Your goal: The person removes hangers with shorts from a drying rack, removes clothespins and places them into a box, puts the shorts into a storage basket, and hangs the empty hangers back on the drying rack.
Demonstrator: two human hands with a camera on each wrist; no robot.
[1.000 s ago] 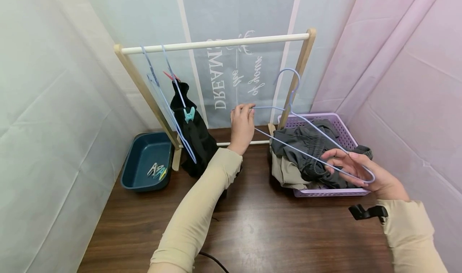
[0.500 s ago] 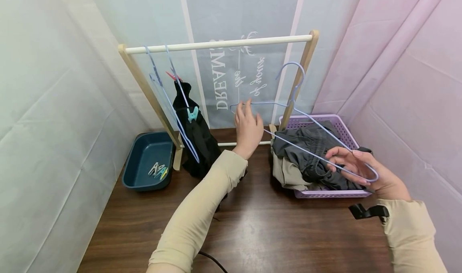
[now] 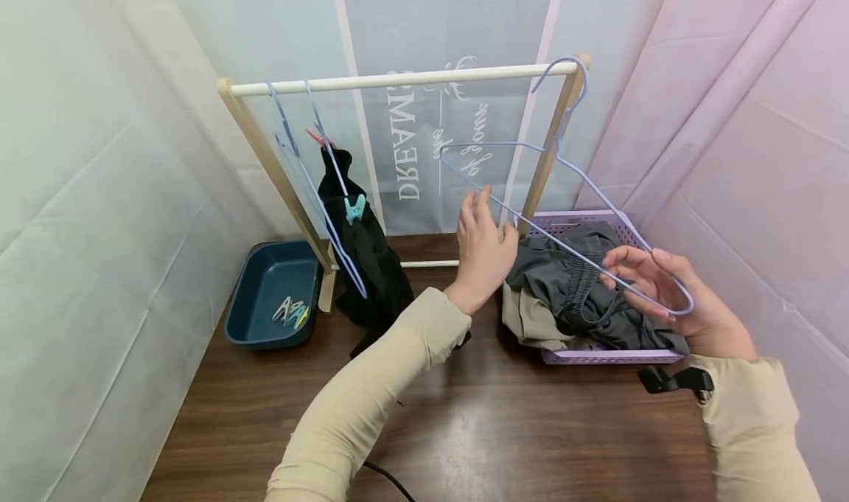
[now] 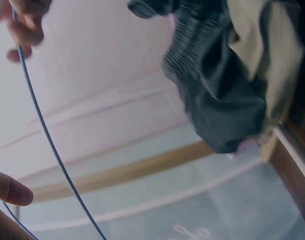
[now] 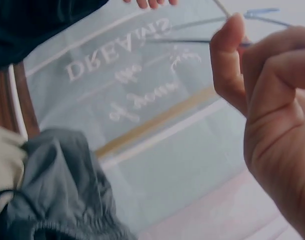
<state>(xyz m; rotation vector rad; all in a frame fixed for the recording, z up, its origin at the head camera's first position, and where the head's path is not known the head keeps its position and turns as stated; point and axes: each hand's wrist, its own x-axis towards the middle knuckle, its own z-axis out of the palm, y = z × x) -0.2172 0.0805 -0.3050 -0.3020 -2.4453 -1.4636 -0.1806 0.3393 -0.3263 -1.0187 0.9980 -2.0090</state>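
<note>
Lilac triangular hanger (image 3: 560, 242) is gripped by the right hand (image 3: 710, 321); the left hand (image 3: 487, 248), uncurled, is beside it. Below the grip, a perforated basket (image 3: 610, 357) holds crumpled grey cloth (image 3: 550, 270).

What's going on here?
A person's right grip holds a hanger near one corner. Its hook overlaps the rail in view; contact is unclear. The left grip is open close by. A pegged black garment hangs at left; grey clothes lie in the basket.
</note>
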